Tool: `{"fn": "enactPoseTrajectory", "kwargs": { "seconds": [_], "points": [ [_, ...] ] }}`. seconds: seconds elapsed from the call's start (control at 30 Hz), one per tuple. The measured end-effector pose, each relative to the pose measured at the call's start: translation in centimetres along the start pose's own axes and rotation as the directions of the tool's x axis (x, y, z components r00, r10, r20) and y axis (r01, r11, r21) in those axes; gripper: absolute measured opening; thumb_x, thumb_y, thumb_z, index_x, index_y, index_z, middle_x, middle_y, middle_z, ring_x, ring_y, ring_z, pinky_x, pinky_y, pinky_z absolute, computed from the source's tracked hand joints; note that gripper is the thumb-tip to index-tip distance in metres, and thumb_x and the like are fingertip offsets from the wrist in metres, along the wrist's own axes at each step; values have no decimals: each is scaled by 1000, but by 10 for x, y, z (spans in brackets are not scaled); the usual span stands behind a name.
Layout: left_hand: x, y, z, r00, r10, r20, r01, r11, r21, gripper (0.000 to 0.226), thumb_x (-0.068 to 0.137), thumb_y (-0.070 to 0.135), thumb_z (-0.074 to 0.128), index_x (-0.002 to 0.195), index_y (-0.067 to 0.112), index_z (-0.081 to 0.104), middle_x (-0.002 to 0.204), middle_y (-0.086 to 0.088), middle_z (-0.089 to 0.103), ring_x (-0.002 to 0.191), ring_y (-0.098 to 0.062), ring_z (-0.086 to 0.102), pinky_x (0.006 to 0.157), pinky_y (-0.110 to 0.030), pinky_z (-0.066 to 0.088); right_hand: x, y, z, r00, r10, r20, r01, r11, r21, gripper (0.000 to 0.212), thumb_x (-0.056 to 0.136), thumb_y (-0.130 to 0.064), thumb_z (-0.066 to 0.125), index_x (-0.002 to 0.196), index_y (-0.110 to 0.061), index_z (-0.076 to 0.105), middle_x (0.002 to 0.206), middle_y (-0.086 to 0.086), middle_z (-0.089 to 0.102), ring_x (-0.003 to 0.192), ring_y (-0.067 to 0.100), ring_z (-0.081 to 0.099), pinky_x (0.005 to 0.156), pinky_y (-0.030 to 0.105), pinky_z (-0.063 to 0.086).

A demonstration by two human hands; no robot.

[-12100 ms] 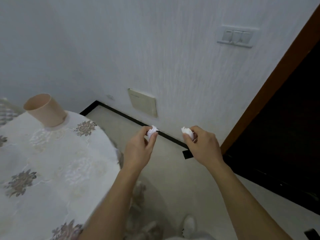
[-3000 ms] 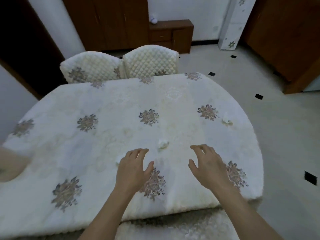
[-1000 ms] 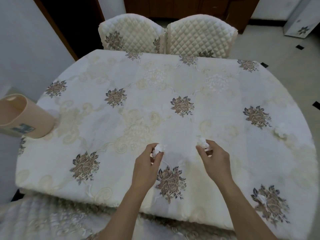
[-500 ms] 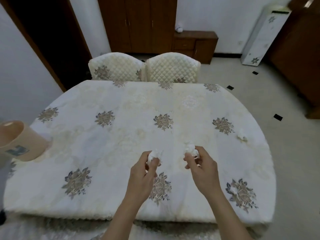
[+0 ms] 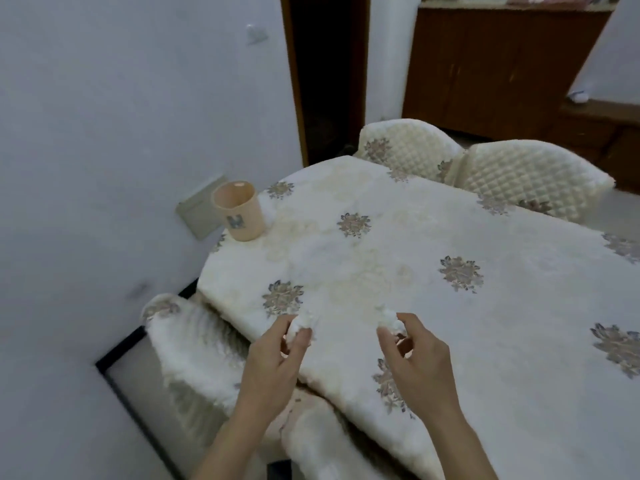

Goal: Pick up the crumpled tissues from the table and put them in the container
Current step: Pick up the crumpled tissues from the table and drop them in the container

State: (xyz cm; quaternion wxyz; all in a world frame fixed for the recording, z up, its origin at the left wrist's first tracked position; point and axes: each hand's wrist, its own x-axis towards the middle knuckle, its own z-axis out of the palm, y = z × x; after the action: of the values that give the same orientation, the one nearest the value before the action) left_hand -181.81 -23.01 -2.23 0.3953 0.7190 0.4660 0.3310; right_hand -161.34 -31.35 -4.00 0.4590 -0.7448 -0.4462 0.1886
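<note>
My left hand point(image 5: 273, 358) pinches a small white crumpled tissue point(image 5: 303, 322) between thumb and fingertips, just above the near left edge of the table point(image 5: 450, 323). My right hand point(image 5: 420, 362) pinches a second crumpled tissue point(image 5: 389, 318) the same way, a little to the right. Both hands hover over the white floral tablecloth. The beige cup-shaped container point(image 5: 239, 211) stands upright and open at the table's far left edge, well beyond my left hand.
Two quilted white chairs point(image 5: 519, 174) stand at the far side of the table. A covered chair point(image 5: 194, 341) sits below my left hand, by the wall point(image 5: 104, 133). A dark doorway point(image 5: 329, 71) and wooden cabinets point(image 5: 502, 64) lie behind.
The view has swung left, bringing the container from the left edge into full view ahead. Both hands still hold their tissues and have shifted toward the table's left side.
</note>
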Motion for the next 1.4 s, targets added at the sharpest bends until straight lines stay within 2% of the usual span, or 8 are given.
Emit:
{"fn": "enactPoseTrajectory", "kwargs": {
  "seconds": [0.1, 0.23, 0.4, 0.53, 0.83, 0.97, 1.1, 1.4],
  "points": [
    [-23, -10, -33, 992, -41, -121, 45, 998, 33, 11, 98, 42, 54, 95, 34, 61, 60, -8, 50, 50, -14, 40, 50, -29, 33, -1, -20, 34, 990, -56, 128, 52, 998, 34, 20, 89, -37, 68, 106, -29, 61, 58, -2, 62, 65, 8, 61, 63, 22, 47],
    [-50, -21, -73, 951, -131, -280, 147, 988, 37, 8, 97, 35, 57, 93, 34, 63, 63, 13, 56, 55, -5, 47, 53, -22, 36, 1, -54, 73, 956, -162, 244, 148, 986, 74, 21, 89, -36, 69, 106, -24, 64, 61, -4, 63, 71, 5, 61, 61, 16, 45],
    [-74, -39, -115, 889, -196, -415, 223, 975, 15, 16, 92, 48, 56, 97, 36, 65, 72, 3, 65, 61, -18, 57, 57, -38, 46, -6, -87, 122, 897, -262, 357, 229, 964, 132, 23, 89, -33, 70, 108, -22, 67, 64, -8, 63, 70, 3, 61, 60, 19, 45],
    [-80, -57, -139, 843, -218, -491, 249, 969, -3, 12, 95, 25, 62, 98, 35, 67, 77, 16, 67, 61, -2, 56, 56, -14, 41, -12, -106, 158, 838, -327, 438, 293, 945, 145, 20, 88, -35, 71, 105, -25, 67, 63, -9, 63, 69, 4, 61, 60, 17, 45],
    [-35, -129, -217, 803, -216, -555, 267, 964, 12, 7, 91, 32, 67, 98, 31, 69, 72, 12, 62, 57, -3, 50, 52, -18, 38, 14, -145, 263, 806, -327, 494, 308, 943, 122, 19, 87, -43, 67, 103, -33, 67, 62, -12, 62, 60, 6, 60, 53, 19, 42],
    [20, -177, -260, 822, -206, -532, 254, 967, 18, 4, 91, 35, 67, 94, 32, 67, 72, 10, 63, 56, -7, 51, 52, -23, 39, 40, -172, 329, 807, -334, 487, 337, 938, 83, 13, 87, -43, 68, 96, -33, 66, 61, -14, 61, 57, 6, 59, 54, 29, 49],
    [86, -213, -314, 865, -198, -460, 230, 973, 14, 8, 90, 34, 67, 92, 41, 63, 75, 17, 64, 58, -5, 54, 52, -15, 38, 74, -211, 394, 818, -321, 477, 343, 938, 44, 13, 89, -44, 66, 99, -36, 64, 71, -18, 63, 62, 5, 61, 58, 35, 54],
    [195, -266, -425, 920, -82, -383, 133, 985, 107, 16, 86, 40, 64, 96, 28, 68, 74, 13, 65, 62, -11, 58, 56, -24, 44, 131, -281, 490, 874, -297, 384, 323, 946, -4, 22, 89, -47, 63, 105, -33, 66, 74, -18, 64, 65, 5, 62, 60, 38, 56]
  ]
}}
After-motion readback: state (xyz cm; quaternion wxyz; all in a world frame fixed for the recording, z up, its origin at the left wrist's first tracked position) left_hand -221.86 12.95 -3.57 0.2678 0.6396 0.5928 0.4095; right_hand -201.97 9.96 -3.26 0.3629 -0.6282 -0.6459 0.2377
